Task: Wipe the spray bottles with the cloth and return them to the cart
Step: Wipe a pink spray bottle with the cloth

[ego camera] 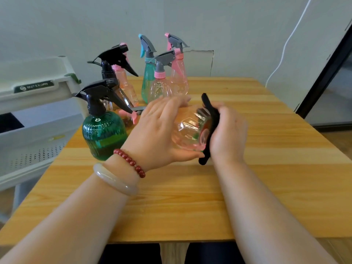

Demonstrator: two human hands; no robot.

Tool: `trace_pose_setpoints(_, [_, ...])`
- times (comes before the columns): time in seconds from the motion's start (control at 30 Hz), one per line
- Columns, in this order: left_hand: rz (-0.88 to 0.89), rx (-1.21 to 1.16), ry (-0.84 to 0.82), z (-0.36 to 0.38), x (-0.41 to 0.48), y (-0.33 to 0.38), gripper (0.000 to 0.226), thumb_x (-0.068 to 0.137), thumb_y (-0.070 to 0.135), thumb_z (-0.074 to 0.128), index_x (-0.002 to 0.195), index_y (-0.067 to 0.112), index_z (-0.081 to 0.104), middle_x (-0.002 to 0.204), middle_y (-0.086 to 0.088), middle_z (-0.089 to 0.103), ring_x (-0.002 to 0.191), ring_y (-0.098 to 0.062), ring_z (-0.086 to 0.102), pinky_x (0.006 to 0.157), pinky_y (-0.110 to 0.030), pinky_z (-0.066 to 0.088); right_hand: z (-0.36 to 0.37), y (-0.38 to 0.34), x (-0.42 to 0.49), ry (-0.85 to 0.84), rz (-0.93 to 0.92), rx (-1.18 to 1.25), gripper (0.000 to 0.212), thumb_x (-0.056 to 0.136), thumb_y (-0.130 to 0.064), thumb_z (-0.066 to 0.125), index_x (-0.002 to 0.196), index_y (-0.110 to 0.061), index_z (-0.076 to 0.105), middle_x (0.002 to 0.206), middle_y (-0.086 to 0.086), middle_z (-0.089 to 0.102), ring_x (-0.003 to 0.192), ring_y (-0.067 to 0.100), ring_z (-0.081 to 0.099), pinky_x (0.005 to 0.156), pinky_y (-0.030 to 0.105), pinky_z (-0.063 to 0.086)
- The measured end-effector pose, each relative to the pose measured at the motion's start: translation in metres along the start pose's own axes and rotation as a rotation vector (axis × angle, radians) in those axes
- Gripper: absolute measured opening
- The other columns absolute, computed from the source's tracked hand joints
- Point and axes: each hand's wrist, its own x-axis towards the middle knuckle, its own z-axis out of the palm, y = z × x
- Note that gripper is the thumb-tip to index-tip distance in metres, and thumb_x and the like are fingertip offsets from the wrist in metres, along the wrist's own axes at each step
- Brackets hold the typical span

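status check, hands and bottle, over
Left hand grips pink bottle, tipped sideways. Right hand presses black cloth on its base. Green bottle stands between hands and cart.

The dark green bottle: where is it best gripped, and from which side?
Probably at the narrow black neck of the dark green bottle, coming from the near side: it stands upright, the body is wide, and other bottles crowd behind it.

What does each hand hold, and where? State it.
The left hand grips the pink bottle round its body; right hand holds the black cloth against its base.
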Motion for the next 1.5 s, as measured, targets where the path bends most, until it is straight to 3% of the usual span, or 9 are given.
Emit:
trace_pose_setpoints(0.17, [-0.139,-0.189,-0.004,0.007,-0.003,-0.002,0.100,0.062,0.064,0.074,0.144,0.020,0.037,0.129,0.009,0.051,0.117,0.004,0.041,0.100,-0.004,0.030,0.004,0.011,0.001,-0.034,-0.105,-0.115,0.024,0.083,-0.028,0.048,0.075,-0.031,0.071,0.068,-0.013,0.068,0.073,0.005,0.063,0.066,0.021,0.047])
trace_pose_setpoints(0.33, [-0.199,-0.292,0.117,0.008,-0.003,-0.005,0.097,0.063,0.065,0.076,0.141,0.021,0.039,0.127,0.011,0.051,0.119,-0.004,0.050,0.101,-0.016,0.042,0.005,0.015,0.002,-0.008,-0.163,-0.156,0.028,0.084,-0.027,0.045,0.085,-0.024,0.073,0.075,-0.015,0.069,0.077,-0.002,0.063,0.069,0.017,0.046])
trace_pose_setpoints(0.5, [-0.212,-0.414,0.308,-0.008,0.001,0.004,0.088,0.064,0.059,0.078,0.135,0.021,0.041,0.123,0.018,0.052,0.117,0.008,0.052,0.097,-0.012,0.044,0.002,0.014,0.007,0.118,-0.107,-0.042,0.023,0.084,-0.035,0.046,0.087,-0.039,0.068,0.088,-0.010,0.070,0.090,0.007,0.067,0.078,0.030,0.052])
trace_pose_setpoints(0.63, [-0.247,-0.345,0.194,-0.012,-0.005,0.008,0.091,0.061,0.068,0.074,0.137,0.030,0.042,0.129,0.009,0.053,0.118,-0.004,0.054,0.098,-0.030,0.051,0.000,0.005,0.003,0.118,-0.204,-0.026,0.027,0.085,-0.020,0.047,0.108,-0.030,0.059,0.099,-0.017,0.067,0.094,-0.005,0.063,0.081,0.018,0.049])
trace_pose_setpoints(0.73, [-0.280,-0.281,0.116,-0.015,-0.013,0.012,0.087,0.058,0.074,0.069,0.133,0.038,0.042,0.126,0.012,0.053,0.112,0.001,0.052,0.093,-0.014,0.046,-0.002,0.004,0.000,0.063,-0.324,0.009,0.026,0.085,-0.012,0.055,0.106,-0.027,0.058,0.110,0.003,0.070,0.106,0.014,0.066,0.092,0.038,0.054])
trace_pose_setpoints(0.87, [-0.336,-0.159,0.024,-0.020,-0.016,0.014,0.086,0.062,0.071,0.066,0.138,0.040,0.039,0.124,0.020,0.045,0.095,0.006,0.048,0.079,-0.001,0.035,0.001,0.006,-0.005,-0.036,-0.437,-0.117,0.030,0.082,-0.005,0.059,0.099,-0.028,0.066,0.109,-0.007,0.066,0.110,0.006,0.061,0.096,0.028,0.049])
trace_pose_setpoints(1.07, [-0.365,-0.014,-0.015,-0.015,-0.012,0.011,0.080,0.070,0.076,0.055,0.138,0.036,0.041,0.116,0.017,0.051,0.098,-0.002,0.049,0.081,-0.021,0.044,0.006,0.011,-0.004,-0.211,-0.162,-0.102,0.023,0.086,-0.011,0.064,0.092,-0.031,0.073,0.095,-0.011,0.074,0.096,0.009,0.068,0.087,0.033,0.054])
trace_pose_setpoints(1.33, [-0.376,0.148,0.004,-0.001,-0.011,0.008,0.064,0.090,0.065,0.023,0.136,0.028,0.047,0.109,0.003,0.064,0.085,-0.016,0.060,0.062,-0.028,0.045,0.012,0.017,-0.002,-0.280,0.050,0.001,0.020,0.081,-0.025,0.059,0.091,-0.029,0.076,0.098,0.000,0.076,0.098,0.024,0.070,0.091,0.045,0.055])
trace_pose_setpoints(1.5, [-0.355,0.264,-0.066,0.005,-0.022,0.001,0.066,0.091,0.063,0.008,0.129,0.029,0.051,0.099,0.000,0.066,0.083,-0.025,0.065,0.058,-0.032,0.050,0.012,0.023,0.002,-0.271,0.113,-0.208,0.022,0.090,-0.020,0.061,0.075,-0.031,0.073,0.079,-0.015,0.073,0.081,0.005,0.066,0.071,0.021,0.051])
